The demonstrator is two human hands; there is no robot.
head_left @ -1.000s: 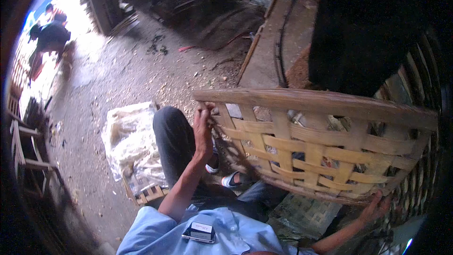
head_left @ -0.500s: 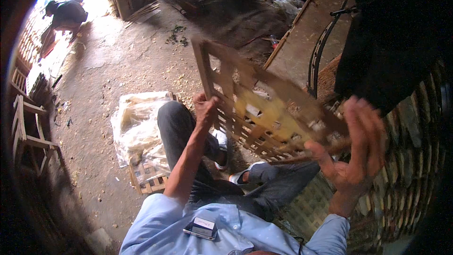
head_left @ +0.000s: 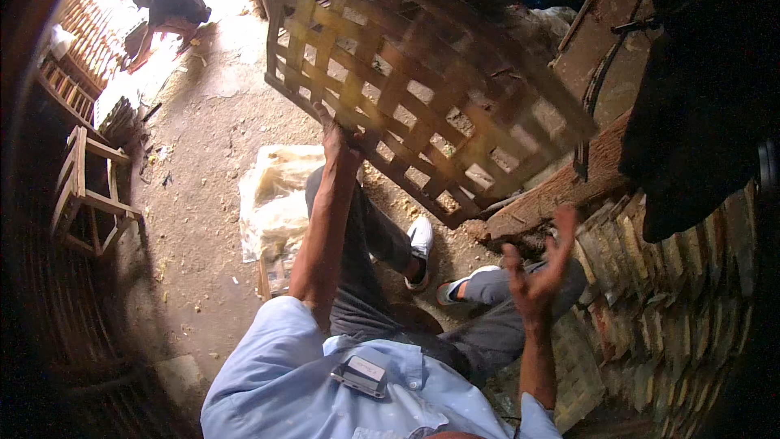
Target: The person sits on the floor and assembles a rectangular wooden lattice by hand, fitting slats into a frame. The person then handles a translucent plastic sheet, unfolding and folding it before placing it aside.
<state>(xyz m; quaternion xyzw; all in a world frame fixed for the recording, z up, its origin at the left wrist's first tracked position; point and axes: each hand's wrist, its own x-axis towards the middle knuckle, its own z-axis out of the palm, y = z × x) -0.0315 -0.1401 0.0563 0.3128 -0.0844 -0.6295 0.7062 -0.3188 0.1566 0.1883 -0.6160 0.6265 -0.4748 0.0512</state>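
Observation:
A framed tray of woven flat slats (head_left: 355, 89) is held up and tilted in front of me. My left hand (head_left: 340, 145) grips the lower edge of its frame, the fingers partly hidden behind the frame. Apart from the tray, below its right end, my right hand (head_left: 538, 280) is open with fingers spread and nothing in it. Beside my left knee, a pale bundle in clear plastic (head_left: 280, 207) lies on the floor, with the corner of another wooden lattice (head_left: 264, 280) showing under it.
Tall stacks of thin layered trays (head_left: 674, 293) rise close on my right. A thick wooden beam (head_left: 561, 195) and dark hanging cloth (head_left: 691, 114) are beyond them. A wooden stool-like frame (head_left: 96, 195) stands at left. Two people bend near the bright far left, the closer in dark clothing (head_left: 177, 6).
The tray has swung up, away and to the left in my left hand. My right hand has come away from the tray's right end and dropped nearer my right knee.

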